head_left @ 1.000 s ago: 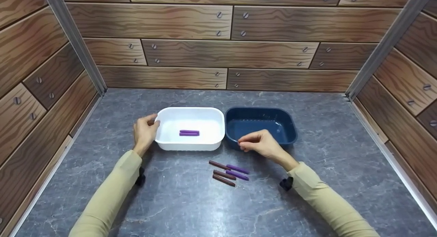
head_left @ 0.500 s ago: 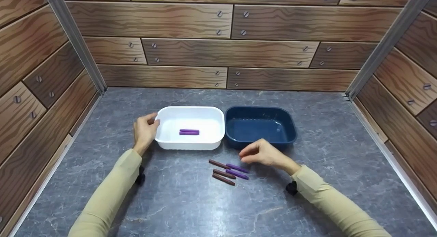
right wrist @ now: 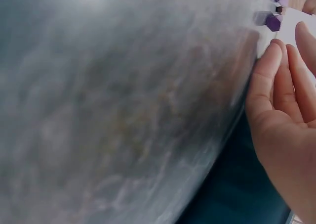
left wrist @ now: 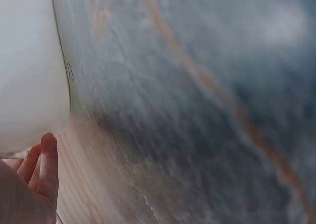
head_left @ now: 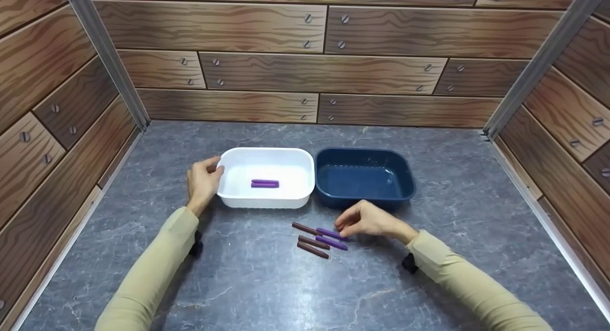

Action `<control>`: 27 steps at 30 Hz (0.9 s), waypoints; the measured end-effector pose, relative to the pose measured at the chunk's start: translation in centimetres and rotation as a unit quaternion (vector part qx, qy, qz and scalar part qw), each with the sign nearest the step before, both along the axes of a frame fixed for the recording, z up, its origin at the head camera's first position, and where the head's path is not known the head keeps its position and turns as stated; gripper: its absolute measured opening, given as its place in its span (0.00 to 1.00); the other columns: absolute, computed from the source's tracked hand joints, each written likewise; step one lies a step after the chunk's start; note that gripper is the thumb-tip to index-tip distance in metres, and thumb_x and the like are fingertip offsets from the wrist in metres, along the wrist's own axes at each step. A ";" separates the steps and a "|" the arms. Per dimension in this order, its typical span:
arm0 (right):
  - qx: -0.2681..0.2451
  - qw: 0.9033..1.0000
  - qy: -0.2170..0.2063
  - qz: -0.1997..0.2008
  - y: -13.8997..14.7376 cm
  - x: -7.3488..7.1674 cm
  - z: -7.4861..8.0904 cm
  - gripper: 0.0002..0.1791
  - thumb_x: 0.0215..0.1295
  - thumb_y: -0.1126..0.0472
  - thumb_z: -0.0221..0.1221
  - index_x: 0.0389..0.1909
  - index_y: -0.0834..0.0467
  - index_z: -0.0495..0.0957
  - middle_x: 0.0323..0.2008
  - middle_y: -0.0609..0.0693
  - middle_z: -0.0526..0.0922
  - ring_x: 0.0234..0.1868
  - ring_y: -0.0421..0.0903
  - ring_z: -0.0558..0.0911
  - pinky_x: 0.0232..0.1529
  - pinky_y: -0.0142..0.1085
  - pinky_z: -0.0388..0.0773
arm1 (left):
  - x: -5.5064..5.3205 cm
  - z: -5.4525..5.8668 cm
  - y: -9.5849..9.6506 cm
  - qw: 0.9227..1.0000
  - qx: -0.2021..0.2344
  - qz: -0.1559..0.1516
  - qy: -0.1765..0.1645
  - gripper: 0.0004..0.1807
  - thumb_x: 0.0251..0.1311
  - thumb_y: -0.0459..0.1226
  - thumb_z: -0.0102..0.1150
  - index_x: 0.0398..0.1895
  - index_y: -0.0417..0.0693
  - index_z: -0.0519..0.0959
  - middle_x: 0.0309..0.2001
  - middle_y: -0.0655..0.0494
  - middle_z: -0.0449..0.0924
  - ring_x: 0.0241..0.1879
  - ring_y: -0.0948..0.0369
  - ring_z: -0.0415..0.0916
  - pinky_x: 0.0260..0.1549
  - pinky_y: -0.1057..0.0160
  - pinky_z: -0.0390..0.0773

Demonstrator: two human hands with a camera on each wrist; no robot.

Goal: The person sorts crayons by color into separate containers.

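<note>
My left hand [head_left: 202, 182] is at the left end of a white plastic tub [head_left: 266, 203], fingertips and thumb touching its rim. In the left wrist view its fingers [left wrist: 48, 159] extend beside the tub's pale wall. Two purple crayons [head_left: 265, 183] lie side by side inside. My right hand [head_left: 369, 220] is over the right end of the upper purple crayon [head_left: 329, 233] on the table, thumb and fingers apart around its tip. A second purple crayon [head_left: 332, 243] lies just below it. Left of these are three brown crayons [head_left: 312, 249]. The right wrist view shows a purple crayon's end [right wrist: 273, 21] just beyond the fingertips.
A dark blue tub [head_left: 364, 197] stands right beside the white one, behind my right hand. Both rest on a grey marbled tabletop [head_left: 238, 274]. Wood-patterned panels [head_left: 262, 73] enclose the back and sides.
My right hand has come down from the blue tub's front rim toward the purple crayons, and its thumb and fingers have spread apart. The left hand stays at the white tub.
</note>
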State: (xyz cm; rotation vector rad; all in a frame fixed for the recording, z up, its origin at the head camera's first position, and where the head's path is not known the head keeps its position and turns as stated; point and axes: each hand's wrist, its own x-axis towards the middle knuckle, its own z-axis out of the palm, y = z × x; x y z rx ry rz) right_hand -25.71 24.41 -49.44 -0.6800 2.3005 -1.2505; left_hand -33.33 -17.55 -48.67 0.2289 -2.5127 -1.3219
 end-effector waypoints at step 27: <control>0.056 0.997 0.049 0.020 -0.5 0.4 0.1 0.12 0.53 0.65 0.70 0.40 0.56 0.88 0.29 0.50 0.88 0.27 0.36 0.81 0.29 0.27 0.78 | 0.0 0.0 0.1 1.000 -0.004 0.003 -0.005 0.19 0.65 0.38 0.58 0.58 0.46 0.80 0.46 0.44 0.86 0.45 0.52 0.84 0.41 0.54 0.83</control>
